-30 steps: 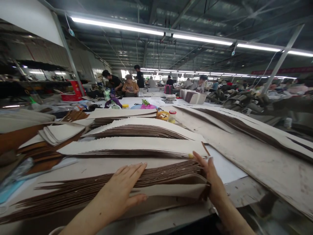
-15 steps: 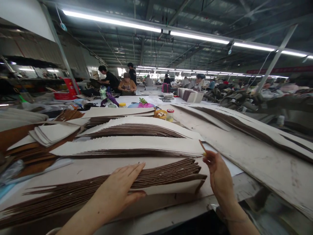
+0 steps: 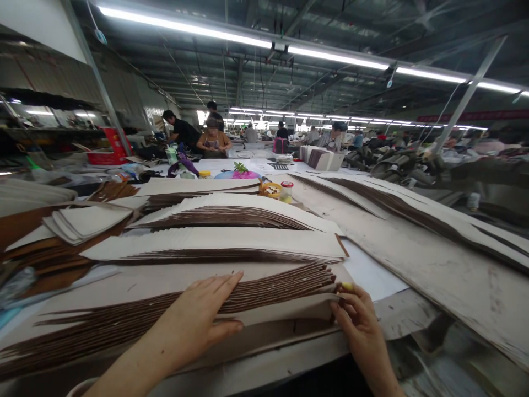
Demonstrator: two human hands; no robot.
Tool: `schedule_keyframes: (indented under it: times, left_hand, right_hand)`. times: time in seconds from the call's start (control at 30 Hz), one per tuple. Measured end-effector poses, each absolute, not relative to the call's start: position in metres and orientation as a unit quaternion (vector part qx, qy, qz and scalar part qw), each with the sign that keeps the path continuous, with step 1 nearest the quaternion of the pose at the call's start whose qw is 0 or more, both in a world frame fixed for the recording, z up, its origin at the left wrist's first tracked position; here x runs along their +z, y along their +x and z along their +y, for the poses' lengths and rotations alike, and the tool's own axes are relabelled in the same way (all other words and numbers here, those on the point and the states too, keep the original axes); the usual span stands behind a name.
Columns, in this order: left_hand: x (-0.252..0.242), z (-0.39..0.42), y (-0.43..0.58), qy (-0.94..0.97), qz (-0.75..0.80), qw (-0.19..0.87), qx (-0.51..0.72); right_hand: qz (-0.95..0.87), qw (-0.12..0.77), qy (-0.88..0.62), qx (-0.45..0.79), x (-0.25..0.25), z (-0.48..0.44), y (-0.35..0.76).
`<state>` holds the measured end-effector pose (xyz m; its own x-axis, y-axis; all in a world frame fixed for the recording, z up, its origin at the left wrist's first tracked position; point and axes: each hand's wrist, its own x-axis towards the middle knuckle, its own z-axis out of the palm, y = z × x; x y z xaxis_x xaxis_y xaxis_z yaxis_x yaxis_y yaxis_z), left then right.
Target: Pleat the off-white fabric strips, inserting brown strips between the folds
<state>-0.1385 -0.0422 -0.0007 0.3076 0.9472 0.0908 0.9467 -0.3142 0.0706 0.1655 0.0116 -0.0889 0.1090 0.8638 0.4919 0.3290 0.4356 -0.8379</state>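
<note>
Strip stack (image 3: 285, 288) looks light, bendy; grip ends. Right hand (image 3: 361, 317) pinches near end; left hand (image 3: 202, 309) flat, thumb apart.

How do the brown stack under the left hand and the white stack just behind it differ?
The brown stack shows mainly layered brown edges; the white stack shows a broad pale top. The left hand lies on the brown stack, with the right hand at its right end; neither touches the white stack. A brown strip marks the white stack's right end; none shows on the brown stack. Both are long and layered.
</note>
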Motion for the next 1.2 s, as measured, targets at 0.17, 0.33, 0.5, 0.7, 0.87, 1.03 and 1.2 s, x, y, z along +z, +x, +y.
schedule_keyframes:
  times: [0.17, 0.33, 0.5, 0.7, 0.87, 1.03, 1.2]
  left_hand:
    - [-0.002, -0.040, -0.139, 0.809, 0.584, 0.016, 0.069]
    - [0.001, -0.040, -0.138, 0.806, 0.587, 0.033, 0.067]
    - [-0.001, -0.041, -0.140, 0.808, 0.582, 0.036, 0.081]
    - [-0.001, -0.044, -0.136, 0.809, 0.580, 0.020, 0.090]
    - [0.002, -0.046, -0.129, 0.807, 0.582, -0.041, 0.094]
    - [0.003, -0.045, -0.130, 0.827, 0.548, -0.092, 0.087]
    - [-0.001, -0.058, -0.168, 0.836, 0.528, -0.126, 0.082]
  right_hand:
    - [-0.582, 0.589, -0.479, 0.291, -0.100, 0.015, 0.175]
    - [-0.596, 0.579, -0.487, 0.268, -0.097, 0.010, 0.173]
    - [-0.685, 0.512, -0.456, 0.247, -0.088, 0.008, 0.161]
    - [-0.750, 0.459, -0.460, 0.124, -0.087, 0.015, 0.170]
    - [-0.803, 0.436, -0.387, -0.120, -0.051, 0.019, 0.151]
    - [-0.918, 0.306, -0.145, -0.205, -0.022, 0.035, 0.087]
    - [-0.951, 0.234, -0.113, -0.169, -0.035, 0.059, 0.067]
